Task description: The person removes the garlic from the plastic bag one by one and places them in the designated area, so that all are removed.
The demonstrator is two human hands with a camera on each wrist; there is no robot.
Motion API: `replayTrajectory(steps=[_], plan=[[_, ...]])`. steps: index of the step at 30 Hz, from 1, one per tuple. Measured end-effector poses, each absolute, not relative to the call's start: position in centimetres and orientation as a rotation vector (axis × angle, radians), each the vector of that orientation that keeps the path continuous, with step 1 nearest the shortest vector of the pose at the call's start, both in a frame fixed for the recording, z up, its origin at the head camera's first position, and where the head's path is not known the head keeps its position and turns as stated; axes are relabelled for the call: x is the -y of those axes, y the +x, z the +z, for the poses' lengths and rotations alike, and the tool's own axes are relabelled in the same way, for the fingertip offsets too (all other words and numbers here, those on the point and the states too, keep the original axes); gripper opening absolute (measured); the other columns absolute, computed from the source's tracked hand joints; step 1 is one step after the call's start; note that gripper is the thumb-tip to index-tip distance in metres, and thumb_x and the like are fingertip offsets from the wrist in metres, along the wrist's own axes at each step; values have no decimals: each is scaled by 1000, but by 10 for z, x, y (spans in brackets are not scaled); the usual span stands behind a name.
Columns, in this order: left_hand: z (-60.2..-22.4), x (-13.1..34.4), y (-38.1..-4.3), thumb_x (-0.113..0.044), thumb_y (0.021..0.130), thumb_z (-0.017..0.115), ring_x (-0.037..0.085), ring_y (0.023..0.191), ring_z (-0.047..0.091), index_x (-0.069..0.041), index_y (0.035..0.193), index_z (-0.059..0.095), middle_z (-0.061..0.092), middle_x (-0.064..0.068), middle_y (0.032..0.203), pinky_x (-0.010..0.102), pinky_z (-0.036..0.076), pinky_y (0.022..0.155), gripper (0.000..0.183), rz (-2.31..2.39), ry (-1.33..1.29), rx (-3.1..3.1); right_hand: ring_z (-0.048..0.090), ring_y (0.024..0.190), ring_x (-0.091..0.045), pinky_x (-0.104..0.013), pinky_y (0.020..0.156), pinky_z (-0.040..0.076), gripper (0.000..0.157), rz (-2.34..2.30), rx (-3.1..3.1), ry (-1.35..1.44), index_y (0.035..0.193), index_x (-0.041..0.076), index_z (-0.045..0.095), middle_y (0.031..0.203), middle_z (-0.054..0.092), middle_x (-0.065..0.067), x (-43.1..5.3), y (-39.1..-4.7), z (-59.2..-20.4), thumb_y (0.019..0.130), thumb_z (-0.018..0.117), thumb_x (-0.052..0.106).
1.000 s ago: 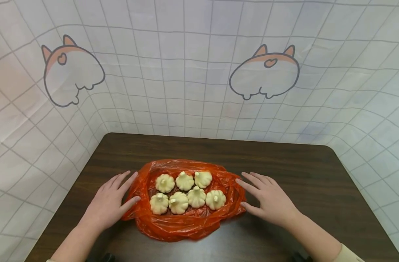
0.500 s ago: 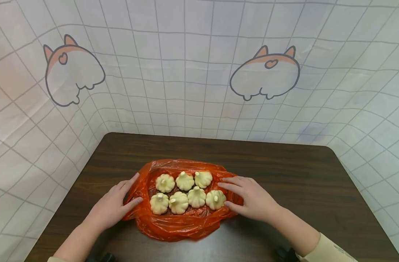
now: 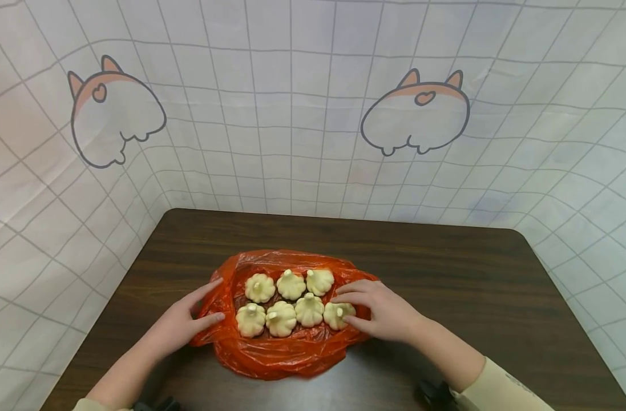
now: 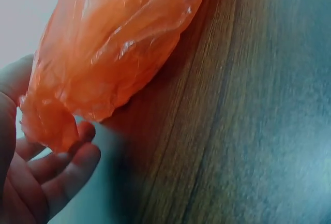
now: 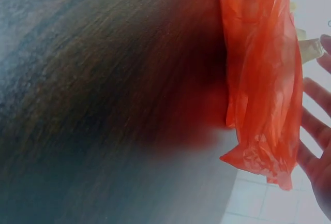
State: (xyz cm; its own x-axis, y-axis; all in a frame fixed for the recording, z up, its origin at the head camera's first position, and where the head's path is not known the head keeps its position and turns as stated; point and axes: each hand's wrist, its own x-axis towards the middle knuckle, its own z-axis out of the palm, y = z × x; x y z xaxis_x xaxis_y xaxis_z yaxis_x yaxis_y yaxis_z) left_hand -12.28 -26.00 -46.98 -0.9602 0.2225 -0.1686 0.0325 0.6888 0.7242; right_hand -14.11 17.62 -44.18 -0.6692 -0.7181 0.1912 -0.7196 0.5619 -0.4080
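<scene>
- Dark wood-grain desk (image 3: 461, 268) stands against a white grid-patterned backdrop (image 3: 313, 131), printed with cartoon animals (image 3: 417, 123).
- Rightmost garlic bulb (image 3: 333, 315) sits at the right end of the near row, with the right hand (image 3: 387, 308) reaching over its right side.
- Right hand: thumb and fingertips apart; whether they touch the bulb, I cannot tell.
- Likely trouble: a fingertip snagging the thin, crumpled film could drag the whole red plastic bag (image 3: 277, 362), or a wide grasp could nudge the neighbouring bulb (image 3: 309, 311).
- Red plastic bag lies open on the desk, holding seven bulbs: three in the far row (image 3: 291, 285), four in the near.
- Left hand (image 3: 176, 322) is at the bag's left edge, thumb and fingers apart; a tug there might tip the bulbs.
</scene>
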Motion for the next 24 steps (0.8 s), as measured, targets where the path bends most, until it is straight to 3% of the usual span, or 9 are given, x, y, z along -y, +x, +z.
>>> replayTrajectory(steps=[5,14,21,24], plan=[[-474,266,-127,-36,91,72,22,91,67,-23,153,40,46,26,144,33,57,71,71,1371,198,-2483,54,123,-17,-52,102,42,32,724,2776,1320,124,23,71,128,64,1,-174,-143,-444,93,70,28],[-483,271,-132,-33,93,71,21,93,67,-21,151,44,49,26,141,32,57,75,66,1457,199,-2344,54,123,-17,-45,105,42,27,701,2768,1395,122,22,71,129,63,3,-176,-148,-449,95,68,24],[-491,273,-135,-33,93,70,21,86,67,-14,149,48,65,16,109,33,57,74,63,1470,196,-2283,55,122,-19,-44,102,45,21,783,2762,1422,116,19,73,127,64,1,-178,-152,-450,96,67,24],[-493,274,-136,-31,94,70,22,87,68,-13,148,48,65,15,110,34,58,74,62,1509,188,-2250,55,121,-19,-43,102,45,20,804,2759,1426,115,20,72,127,64,1,-178,-153,-450,97,67,25]])
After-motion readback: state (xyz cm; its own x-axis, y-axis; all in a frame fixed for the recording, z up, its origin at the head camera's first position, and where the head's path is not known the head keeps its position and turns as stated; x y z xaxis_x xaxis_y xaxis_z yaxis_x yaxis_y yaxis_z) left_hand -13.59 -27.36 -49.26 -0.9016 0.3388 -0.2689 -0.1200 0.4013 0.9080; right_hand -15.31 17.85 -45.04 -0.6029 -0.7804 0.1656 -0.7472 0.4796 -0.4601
